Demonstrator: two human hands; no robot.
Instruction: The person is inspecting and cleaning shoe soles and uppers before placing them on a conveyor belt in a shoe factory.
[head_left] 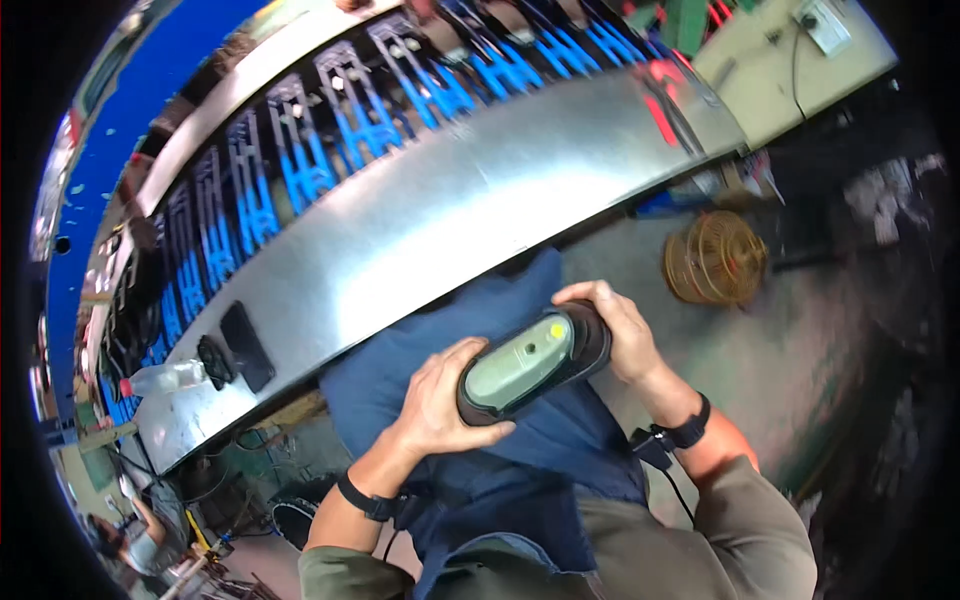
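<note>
Steel bench (480, 210): bottle (165, 378), phone (247, 346).

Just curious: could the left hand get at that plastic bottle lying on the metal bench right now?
Probably not right away: the left hand is wrapped around the dark handheld device, and the plastic bottle lies well off to its left.

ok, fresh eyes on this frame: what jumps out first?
First, the dark oblong device with a pale green face, held at centre between the left hand and the right hand over a blue-clad lap. Next, the long shiny metal bench sweeping across the middle, with a row of blue and grey racks behind it. A round wire cage lies on the floor at right.
</note>
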